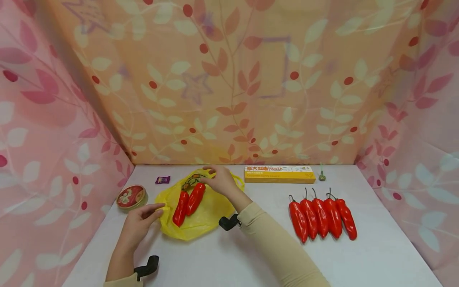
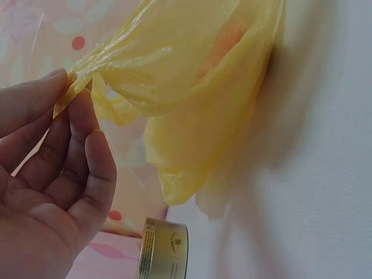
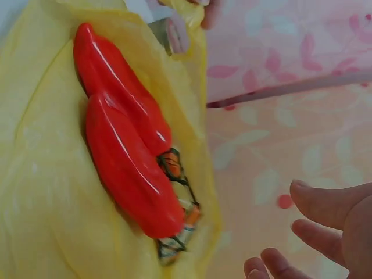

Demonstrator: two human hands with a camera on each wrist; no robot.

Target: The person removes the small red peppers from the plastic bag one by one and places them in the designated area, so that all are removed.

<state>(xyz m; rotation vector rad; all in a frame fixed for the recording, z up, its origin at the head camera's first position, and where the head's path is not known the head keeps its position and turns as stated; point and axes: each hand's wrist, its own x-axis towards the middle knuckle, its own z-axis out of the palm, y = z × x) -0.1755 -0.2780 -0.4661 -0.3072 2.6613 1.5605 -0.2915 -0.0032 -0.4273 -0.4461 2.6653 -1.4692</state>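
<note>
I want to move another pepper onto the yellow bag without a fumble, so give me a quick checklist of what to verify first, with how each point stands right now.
1. Left hand pinches the yellow bag edge: ok, seen clearly in the left wrist view.
2. Right hand free of any load: ok, fingers relaxed above the bag's far edge.
3. Two peppers on the bag lying settled side by side: ok.
4. Row of five peppers unobstructed on the table: ok.
5. Bag mouth open enough: cannot tell, it lies mostly flat.
6. Round tin clear of the bag: ok, apart from its left edge.
</note>
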